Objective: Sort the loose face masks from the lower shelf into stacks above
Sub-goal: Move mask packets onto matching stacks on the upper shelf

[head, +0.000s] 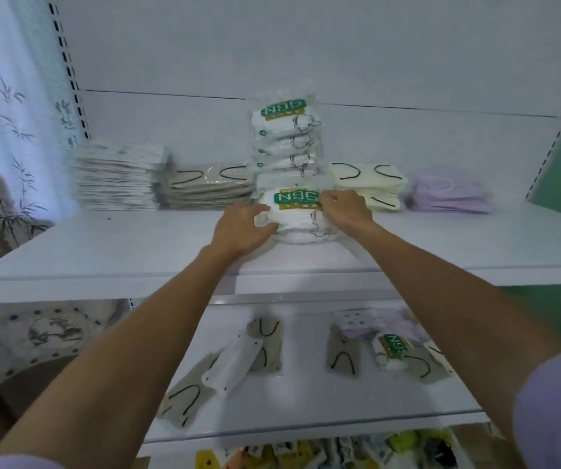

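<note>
Head view, largest first: upper shelf point(103, 252) across the middle, lower shelf point(306, 401) at six o'clock, loose masks point(265, 346) on it unsorted. Tall N95 stack point(287, 143) at twelve o'clock, glossy and leaning; likely to topple if nudged. N95 pack point(292, 211) just before it, gripped at nine o'clock by left hand point(242, 228), pinched at three o'clock by right hand point(345, 209); could slide off its low pile if released crooked.

1. Upper shelf point(103, 252): bare at the front, left and right of the front N95 packs point(294, 216).
2. Its back is walled by white stack point(120, 177), beige stack point(211, 189), tall N95 stack point(287, 143), cream stack point(367, 184) and lilac stack point(448, 192), side by side.
3. Lower shelf point(306, 401): a bare lane lies between left mask cluster point(235, 362) and right mask cluster point(390, 348); left forearm point(137, 333) and right forearm point(441, 299) cross before it.
</note>
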Available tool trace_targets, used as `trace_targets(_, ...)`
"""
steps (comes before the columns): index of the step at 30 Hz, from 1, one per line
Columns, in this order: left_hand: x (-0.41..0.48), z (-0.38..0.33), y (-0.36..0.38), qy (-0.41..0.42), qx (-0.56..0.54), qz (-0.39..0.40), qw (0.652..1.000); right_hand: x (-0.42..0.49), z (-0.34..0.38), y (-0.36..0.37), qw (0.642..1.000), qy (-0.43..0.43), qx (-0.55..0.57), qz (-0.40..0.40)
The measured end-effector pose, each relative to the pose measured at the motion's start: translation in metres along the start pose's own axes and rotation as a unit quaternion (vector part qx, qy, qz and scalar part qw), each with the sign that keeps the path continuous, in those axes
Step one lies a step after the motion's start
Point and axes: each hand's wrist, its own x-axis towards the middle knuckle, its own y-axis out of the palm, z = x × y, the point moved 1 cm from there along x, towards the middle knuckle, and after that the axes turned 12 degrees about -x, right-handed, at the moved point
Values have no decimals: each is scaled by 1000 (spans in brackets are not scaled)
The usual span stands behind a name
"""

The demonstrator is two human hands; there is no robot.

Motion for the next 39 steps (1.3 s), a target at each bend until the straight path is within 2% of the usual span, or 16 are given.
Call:
trace_targets(12, -96, -55, -8, 29, -27, -14, 999, -104, -16, -41, 989, -120, -67, -63)
trace_targets(18, -190, -63, 8, 4, -62, -44, 997, -188, -45, -37, 988, -122, -51, -77)
trace_targets(25, -290, -22, 30, -137, -82, -47, 986, -264, -77, -2, 994, -99, -45, 4)
trace_targets(30, -338, 21, 48, -229, -105, -31, 967, -285, -92, 38, 994, -73, -49, 64)
trace_targets(39, -346, 124, 94, -293, -119, -9, 949, -277, -93, 180, 976, -82, -72, 186)
